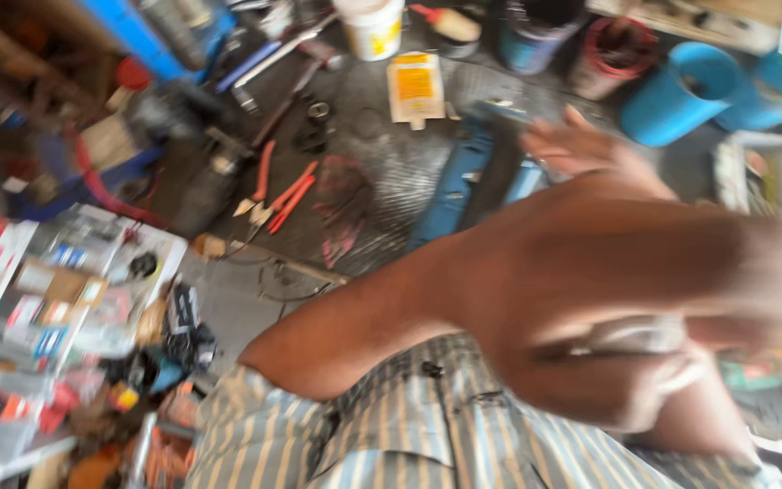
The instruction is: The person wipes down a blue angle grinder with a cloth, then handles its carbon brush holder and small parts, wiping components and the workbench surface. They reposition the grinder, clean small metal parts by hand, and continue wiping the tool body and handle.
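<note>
The yellow-and-white flat pouch (415,87) with an orange label lay on the dark floor (382,172); it served as the landmark. Above it stood a white tub (371,27) with a yellow mark. Right of the pouch lay a blue metal tool (463,177), long and channel-shaped, with a blue cylinder (681,91) farther right. Left and below the pouch lay red-handled pliers (282,195). One hand (572,145), blurred, hovered fingers spread and released, over the blue tool's right edge; which hand it was could not be told. A box of small coloured packages (56,299) sat far lower left.
</note>
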Demonstrator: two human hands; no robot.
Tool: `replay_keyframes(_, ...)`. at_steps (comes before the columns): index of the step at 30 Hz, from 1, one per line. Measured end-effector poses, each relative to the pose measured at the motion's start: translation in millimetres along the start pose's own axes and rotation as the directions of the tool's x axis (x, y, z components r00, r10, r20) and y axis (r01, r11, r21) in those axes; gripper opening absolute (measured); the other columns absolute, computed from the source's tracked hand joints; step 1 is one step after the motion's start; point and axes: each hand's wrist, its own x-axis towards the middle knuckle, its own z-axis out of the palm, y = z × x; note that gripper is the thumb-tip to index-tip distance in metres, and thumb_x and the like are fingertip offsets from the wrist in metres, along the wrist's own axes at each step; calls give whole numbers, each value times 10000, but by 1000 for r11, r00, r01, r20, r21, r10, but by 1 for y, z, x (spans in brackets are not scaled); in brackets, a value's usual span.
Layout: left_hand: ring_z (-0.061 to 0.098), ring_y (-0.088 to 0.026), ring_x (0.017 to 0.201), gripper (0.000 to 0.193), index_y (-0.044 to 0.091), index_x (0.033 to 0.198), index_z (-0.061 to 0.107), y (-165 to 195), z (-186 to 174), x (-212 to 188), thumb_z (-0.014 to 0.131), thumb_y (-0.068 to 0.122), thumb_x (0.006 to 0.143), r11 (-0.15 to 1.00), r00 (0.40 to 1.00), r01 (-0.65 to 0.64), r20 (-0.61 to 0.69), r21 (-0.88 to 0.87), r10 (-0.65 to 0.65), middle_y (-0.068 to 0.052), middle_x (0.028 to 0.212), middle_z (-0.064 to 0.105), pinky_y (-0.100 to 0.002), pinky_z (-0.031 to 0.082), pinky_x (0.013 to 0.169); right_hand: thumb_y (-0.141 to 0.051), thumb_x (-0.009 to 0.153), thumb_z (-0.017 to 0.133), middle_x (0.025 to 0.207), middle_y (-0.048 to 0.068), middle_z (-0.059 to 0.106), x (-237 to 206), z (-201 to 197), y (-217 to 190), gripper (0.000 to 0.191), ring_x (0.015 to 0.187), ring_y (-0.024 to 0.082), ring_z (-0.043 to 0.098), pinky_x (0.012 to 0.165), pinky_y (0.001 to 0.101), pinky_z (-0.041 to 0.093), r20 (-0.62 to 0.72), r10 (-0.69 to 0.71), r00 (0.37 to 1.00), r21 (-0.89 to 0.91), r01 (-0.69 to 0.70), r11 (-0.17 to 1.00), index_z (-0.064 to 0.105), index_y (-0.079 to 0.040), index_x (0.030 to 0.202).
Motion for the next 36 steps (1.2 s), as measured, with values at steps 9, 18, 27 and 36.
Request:
replay_keyframes(9, 667, -271, 863, 246, 120, 1034, 625, -3, 51, -20, 561, 356, 1055, 951, 783, 91, -611, 294, 114, -64, 936, 628, -467, 640, 784, -337, 958, 779, 1359, 154, 648, -23, -6, -24, 508, 1348, 319, 636, 1295, 569, 388, -10, -5, 1000, 59, 5, 998, 594, -61, 1344)
replay_keyframes(18, 633, -182, 543, 231, 66, 880, 590, 7, 7, 80, 552, 247, 1019, 991, 990, 48, 135, -127, -30, -49, 717, 639, -389, 500, 493, -175, 1061, 711, 1349, 116, 673, -35, -3, -28, 368, 1320, 274, 648, 1267, 490, 452, -53, 57, 997, 140, -49, 989, 604, -82, 1401)
replay_keyframes(27, 502, -219, 657, 274, 101, 1007, 510, -1, 91, -2, 567, 363, 1062, 942, 605, 127, -777, 311, 175, -83, 896, 529, -370, 575, 651, 96, 991, 708, 1192, 75, 699, -42, 4, -20, 313, 1092, 204, 721, 910, 288, 639, -200, 150, 968, 125, -127, 984, 704, -84, 1247)
replay_keyframes(36, 608, -178, 501, 160, 59, 847, 574, 14, 24, 53, 676, 162, 914, 994, 992, 111, 56, -4, -110, -56, 624, 617, -356, 495, 513, -3, 955, 813, 1203, 60, 697, -47, 8, -22, 309, 1106, 211, 702, 961, 311, 594, -281, 122, 952, 76, -104, 992, 687, -82, 1226)
